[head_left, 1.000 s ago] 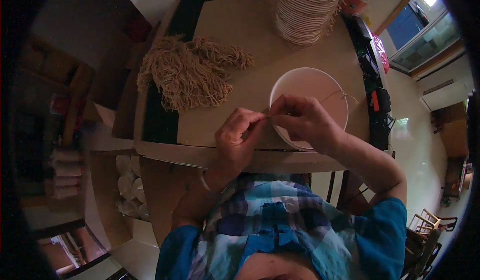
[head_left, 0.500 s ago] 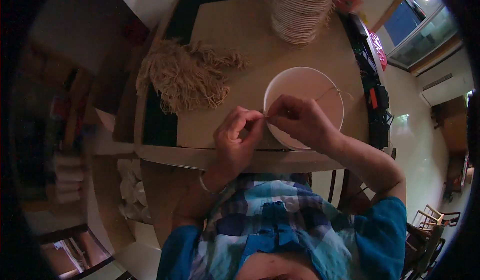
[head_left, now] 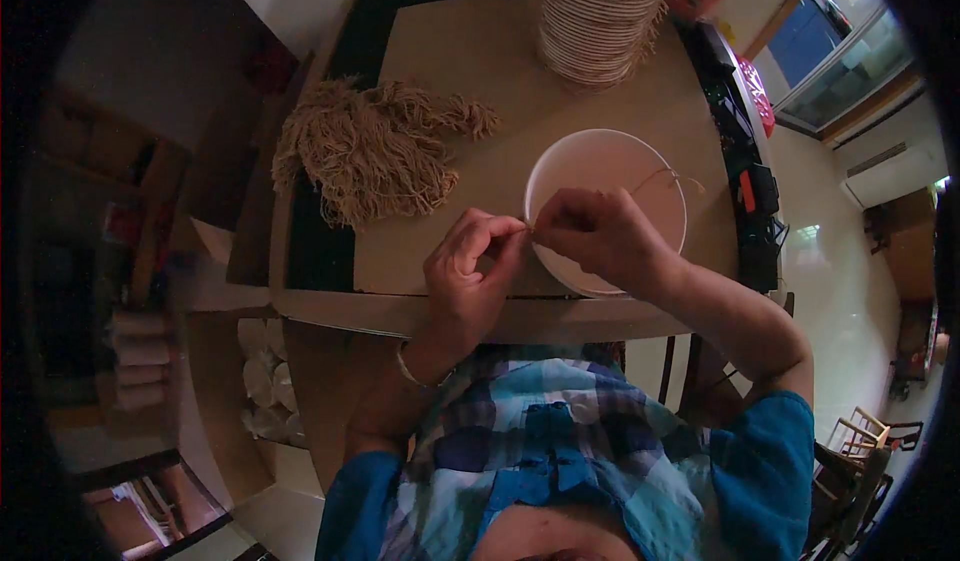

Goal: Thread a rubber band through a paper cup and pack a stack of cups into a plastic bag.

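Note:
My left hand [head_left: 470, 271] and my right hand [head_left: 605, 236] meet tip to tip at the left edge of a round white tub [head_left: 668, 246]. Each is closed in a pinch, and a thin piece of tan twine [head_left: 529, 228] shows between the fingertips. My right hand covers part of the tub's opening. From behind its knuckles a loose strand of twine [head_left: 655, 174] runs across the tub and over the far right rim. To the left lies a shaggy bundle of tan twine [head_left: 370, 156], apart from both hands.
A tall stack of white ringed containers [head_left: 600, 26], with thread ends sticking out, stands at the back. Dark devices and cables [head_left: 757, 201] line the table's right side. Beneath the cardboard sheet [head_left: 480, 41] is a dark green surface. White rounded items [head_left: 265, 381] sit below the table at left.
Both hands hold nearly the same pinch at the tub's left edge. The view has shifted very slightly; nothing else has visibly moved.

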A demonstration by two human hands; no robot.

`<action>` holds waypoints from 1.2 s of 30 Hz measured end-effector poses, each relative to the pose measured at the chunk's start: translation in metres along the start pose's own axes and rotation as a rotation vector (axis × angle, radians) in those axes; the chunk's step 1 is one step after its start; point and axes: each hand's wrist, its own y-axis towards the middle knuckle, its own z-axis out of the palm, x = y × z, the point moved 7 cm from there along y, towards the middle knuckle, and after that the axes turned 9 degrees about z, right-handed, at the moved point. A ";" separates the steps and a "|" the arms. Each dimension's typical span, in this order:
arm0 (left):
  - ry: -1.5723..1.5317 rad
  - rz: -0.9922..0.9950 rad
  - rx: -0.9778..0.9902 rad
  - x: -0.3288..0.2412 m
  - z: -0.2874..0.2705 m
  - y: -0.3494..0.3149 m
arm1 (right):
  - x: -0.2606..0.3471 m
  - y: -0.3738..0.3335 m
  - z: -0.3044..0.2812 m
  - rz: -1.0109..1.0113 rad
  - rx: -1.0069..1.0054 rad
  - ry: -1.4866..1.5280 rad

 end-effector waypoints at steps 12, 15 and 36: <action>-0.209 -0.129 -0.319 0.032 -0.031 0.001 | -0.011 -0.003 0.007 0.223 0.142 0.282; -0.262 -0.200 -0.297 0.028 -0.030 -0.013 | -0.013 -0.004 0.006 0.262 0.156 0.251; -0.299 -0.265 -0.130 0.021 0.012 -0.018 | -0.003 -0.006 0.006 0.038 0.078 0.164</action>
